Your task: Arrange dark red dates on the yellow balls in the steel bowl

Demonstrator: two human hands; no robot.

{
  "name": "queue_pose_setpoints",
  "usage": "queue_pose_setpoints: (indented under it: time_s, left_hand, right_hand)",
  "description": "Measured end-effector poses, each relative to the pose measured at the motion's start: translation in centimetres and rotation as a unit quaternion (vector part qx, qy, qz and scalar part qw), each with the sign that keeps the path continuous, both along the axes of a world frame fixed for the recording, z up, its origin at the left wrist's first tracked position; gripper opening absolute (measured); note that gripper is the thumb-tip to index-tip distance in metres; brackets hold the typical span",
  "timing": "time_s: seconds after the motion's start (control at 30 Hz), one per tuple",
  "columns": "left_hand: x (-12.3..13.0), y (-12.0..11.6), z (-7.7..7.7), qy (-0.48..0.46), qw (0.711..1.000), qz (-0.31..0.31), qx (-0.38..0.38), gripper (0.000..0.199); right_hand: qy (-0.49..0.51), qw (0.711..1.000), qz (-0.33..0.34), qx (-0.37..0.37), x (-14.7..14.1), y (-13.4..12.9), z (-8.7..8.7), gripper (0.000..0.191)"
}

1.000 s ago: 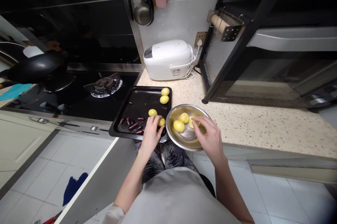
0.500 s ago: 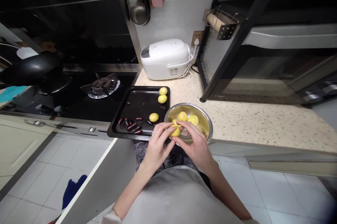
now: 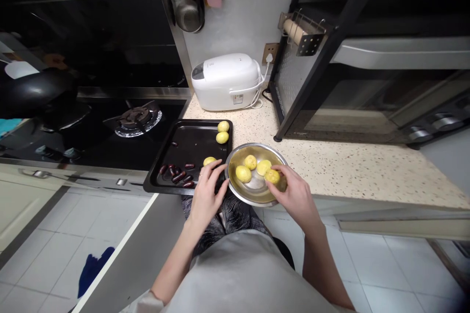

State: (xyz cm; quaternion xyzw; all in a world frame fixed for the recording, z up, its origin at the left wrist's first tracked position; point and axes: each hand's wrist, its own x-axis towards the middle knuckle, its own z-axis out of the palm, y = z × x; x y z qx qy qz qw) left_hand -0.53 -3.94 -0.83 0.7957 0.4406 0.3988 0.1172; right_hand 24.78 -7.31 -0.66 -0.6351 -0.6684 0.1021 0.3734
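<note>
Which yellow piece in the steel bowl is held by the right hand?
The rightmost yellow piece: only it has the right hand's fingers on it.

The yellow piece (image 3: pixel 272 176) that the left hand (image 3: pixel 206 194) had gripped over the tray (image 3: pixel 191 137), and both hands then held together, is now in the bowl's (image 3: pixel 251 200) right side at the right hand's (image 3: pixel 293 192) fingertips, the left hand drawn away, empty, to the left rim.
</note>
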Motion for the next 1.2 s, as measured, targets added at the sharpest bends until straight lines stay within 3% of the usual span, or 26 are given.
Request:
queue_pose_setpoints:
  time_s: [0.2,0.47,1.03,1.2]
  left_hand:
    - [-1.8,1.7,-1.3,0.011,0.998,0.058,-0.033,0.035]
    - [-2.5,2.8,-3.2,0.039,0.994,0.068,-0.080,0.044]
    - [-2.1,3.4,-3.6,0.084,0.990,0.093,-0.063,0.038]
    - [-2.3,3.5,-3.6,0.055,0.993,0.091,-0.054,0.030]
  right_hand:
    - [-0.086,0.994,0.041,-0.051,-0.2,0.1,0.0,0.015]
    - [-0.135,0.987,0.047,-0.072,0.4,0.4,-0.7,0.017]
    - [-0.092,0.993,0.066,-0.029,-0.4,0.9,-0.4,0.007]
    - [-0.060,0.995,0.083,-0.001,-1.2,0.9,-0.2,0.007]
